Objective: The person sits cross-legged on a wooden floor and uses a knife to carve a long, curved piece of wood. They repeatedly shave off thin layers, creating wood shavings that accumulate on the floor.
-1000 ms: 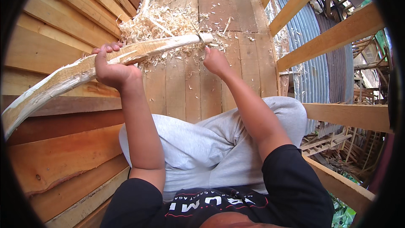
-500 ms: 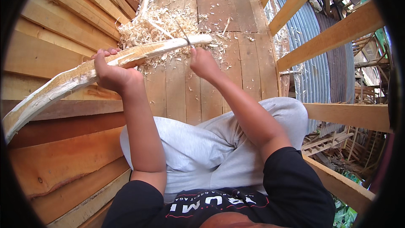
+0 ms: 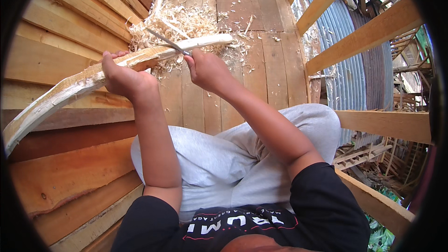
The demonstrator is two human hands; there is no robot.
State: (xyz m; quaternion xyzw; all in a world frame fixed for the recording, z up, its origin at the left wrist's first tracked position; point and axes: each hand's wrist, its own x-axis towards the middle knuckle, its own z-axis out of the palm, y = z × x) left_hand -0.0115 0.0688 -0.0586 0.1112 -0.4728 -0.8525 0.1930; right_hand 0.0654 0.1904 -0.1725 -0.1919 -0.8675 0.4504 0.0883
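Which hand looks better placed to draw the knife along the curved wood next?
Right, I'd judge: the right hand holds the knife, whose blade crosses the curved wood. The left hand grips the wood farther left, so it seems better suited to steadying.

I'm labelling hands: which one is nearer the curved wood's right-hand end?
Right. The right hand, gripping the knife, is below and left of that end in the picture; the left hand grips the curved wood farther left.
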